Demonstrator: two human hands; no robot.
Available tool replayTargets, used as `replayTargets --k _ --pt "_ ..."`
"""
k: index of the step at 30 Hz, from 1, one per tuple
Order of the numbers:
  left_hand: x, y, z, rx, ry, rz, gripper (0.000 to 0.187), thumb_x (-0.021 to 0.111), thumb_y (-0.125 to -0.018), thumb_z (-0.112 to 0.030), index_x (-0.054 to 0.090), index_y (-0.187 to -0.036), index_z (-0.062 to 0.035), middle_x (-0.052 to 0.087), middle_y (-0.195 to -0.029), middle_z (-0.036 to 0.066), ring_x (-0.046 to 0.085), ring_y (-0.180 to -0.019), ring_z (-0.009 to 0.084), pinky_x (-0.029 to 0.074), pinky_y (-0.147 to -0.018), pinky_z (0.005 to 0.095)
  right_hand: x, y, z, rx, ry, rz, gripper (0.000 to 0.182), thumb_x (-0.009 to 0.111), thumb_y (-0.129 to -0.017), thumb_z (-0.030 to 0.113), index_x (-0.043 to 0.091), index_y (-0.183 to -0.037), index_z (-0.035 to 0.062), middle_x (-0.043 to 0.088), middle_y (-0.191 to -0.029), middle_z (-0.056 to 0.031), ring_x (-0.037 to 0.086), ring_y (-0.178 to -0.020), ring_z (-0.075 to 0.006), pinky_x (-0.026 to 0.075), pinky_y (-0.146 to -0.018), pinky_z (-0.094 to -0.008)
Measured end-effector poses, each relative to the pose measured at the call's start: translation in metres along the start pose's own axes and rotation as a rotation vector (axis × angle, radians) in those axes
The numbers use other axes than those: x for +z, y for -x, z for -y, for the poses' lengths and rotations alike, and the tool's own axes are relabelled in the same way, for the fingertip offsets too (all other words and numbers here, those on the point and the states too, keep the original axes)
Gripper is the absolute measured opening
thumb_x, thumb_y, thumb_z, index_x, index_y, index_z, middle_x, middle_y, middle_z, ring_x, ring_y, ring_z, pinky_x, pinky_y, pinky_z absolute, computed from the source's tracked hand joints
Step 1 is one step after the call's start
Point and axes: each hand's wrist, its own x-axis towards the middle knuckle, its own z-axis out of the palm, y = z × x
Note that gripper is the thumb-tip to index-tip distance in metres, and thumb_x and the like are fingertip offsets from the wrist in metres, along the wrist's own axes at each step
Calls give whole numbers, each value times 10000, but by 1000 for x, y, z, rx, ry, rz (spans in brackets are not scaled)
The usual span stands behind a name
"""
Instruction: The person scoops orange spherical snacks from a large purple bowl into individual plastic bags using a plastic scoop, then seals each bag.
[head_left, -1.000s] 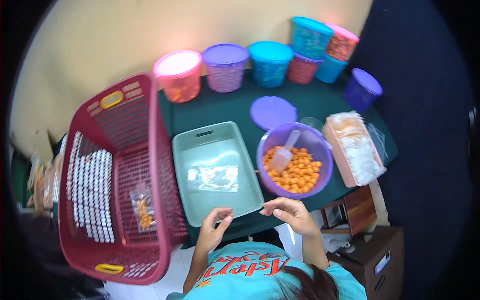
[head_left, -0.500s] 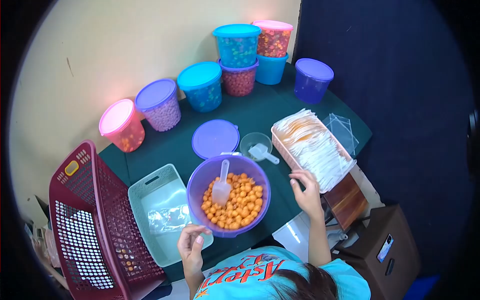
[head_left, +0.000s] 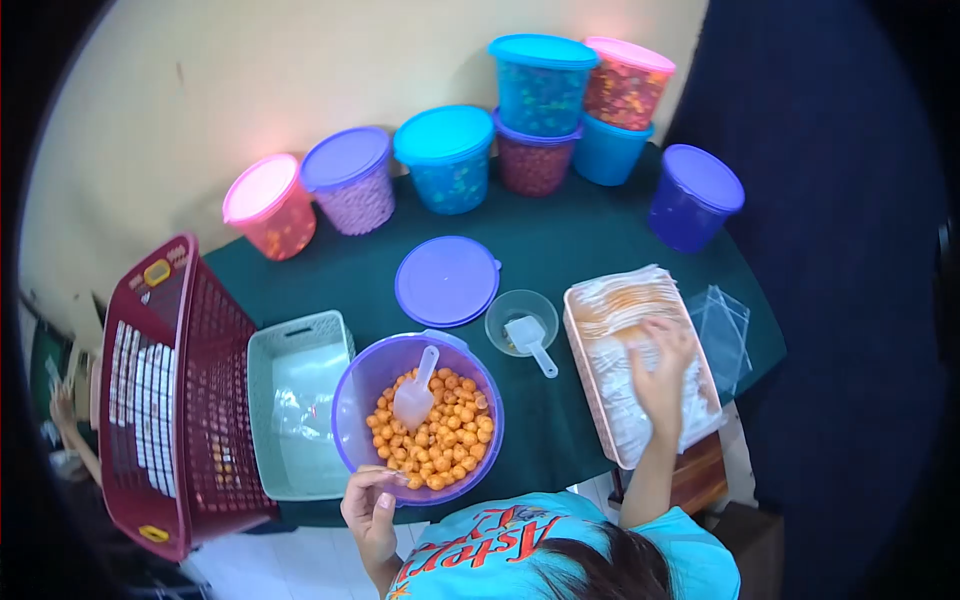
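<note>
My left hand (head_left: pixel 372 508) is at the near left rim of a purple bucket (head_left: pixel 350 415), its fingertips over the rim. The bucket holds orange balls (head_left: pixel 450 440) with a whitish scoop (head_left: pixel 412 402) resting on them. My right hand (head_left: pixel 660 368) is over the white packets (head_left: pixel 612 365) in a pink basket (head_left: pixel 590 408), blurred, fingers spread and apparently touching them. Whether it grips any packet cannot be made out. A clear bowl (head_left: pixel 500 322) with a small white scoop (head_left: pixel 527 338) sits between bucket and basket.
A mint tray (head_left: pixel 262 400) and a maroon basket (head_left: pixel 185 400) stand on the left. A purple lid (head_left: pixel 447 280) lies behind the bucket. Lidded tubs (head_left: pixel 442 165) line the back. Clear plastic sheets (head_left: pixel 722 335) lie at the right. Another person's hand (head_left: pixel 62 402) shows far left.
My right hand has moved from beside the pink basket to over the packets. My left hand stays at the bucket's rim. The camera view has shifted.
</note>
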Motion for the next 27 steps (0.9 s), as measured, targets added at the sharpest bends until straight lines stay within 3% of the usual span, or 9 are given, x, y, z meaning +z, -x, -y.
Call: replayTargets --k 2,4,9,12,18,20,21,23,27 --pt "4 4 -2 -30 1 -49 231 518 -790 -172 470 -915 16 465 -845 108 507 -790 198 409 -777 350 -23 -19 24 -5 -128 -47 249 584 -690 85 578 -927 8 519 -1038 -94 386 -1048 -292 237 -919 -415" --pt "7 6 -3 -31 -28 -76 230 516 -793 -174 471 -916 15 466 -847 104 507 -787 196 410 -775 349 -37 -32 33 -77 98 -15 194 576 -712 104 600 -876 5 535 -1056 -79 372 -1098 -291 214 -939 -410" --pt "11 7 -6 11 -39 -106 234 515 -793 -174 476 -922 18 469 -850 101 505 -790 187 411 -773 342 -7 -15 -15 119 265 611 319 546 -746 278 649 -684 -17 504 -1168 -105 303 -1185 -311 113 -962 -502" --pt "10 10 -6 -23 -59 -127 236 515 -792 -174 478 -923 18 470 -852 99 502 -799 182 412 -773 335 12 -2 -32 203 328 700 327 539 -756 288 644 -779 -21 511 -1156 -107 302 -1185 -305 104 -967 -502" --pt "6 10 -3 -25 -53 -98 234 514 -793 -170 477 -925 20 468 -853 97 500 -805 179 409 -774 326 -24 -16 2 78 133 370 234 572 -745 183 596 -881 -7 568 -960 -99 473 -984 -269 171 -950 -447" --pt "4 8 -2 -19 -43 -75 232 513 -793 -167 476 -925 20 469 -853 97 500 -805 180 409 -774 326 -45 -17 25 -56 -103 7 162 571 -739 60 578 -877 -25 549 -980 -109 513 -927 -228 346 -865 -379" --pt "3 6 -1 -27 -26 -50 228 511 -792 -161 475 -921 22 469 -851 97 500 -804 181 409 -772 326 -48 -12 35 -51 -100 -2 162 571 -739 60 578 -877 -25 549 -980 -109 513 -927 -228 346 -865 -379" --pt "-1 1 -2 -25 -20 52 252 485 -817 -193 469 -941 25 480 -866 111 509 -828 188 412 -774 333 -48 3 60 119 -749 -222 184 541 -736 -49 545 -920 -38 517 -1010 -120 526 -894 -170 457 -711 -264" --pt "-2 -22 10 -151 375 203 476 376 -851 -367 439 -1059 56 510 -997 150 506 -934 217 386 -845 359 -30 34 116 199 -1197 171 283 512 -750 -81 466 -1026 -33 493 -1031 -128 533 -864 -138 476 -679 -227"
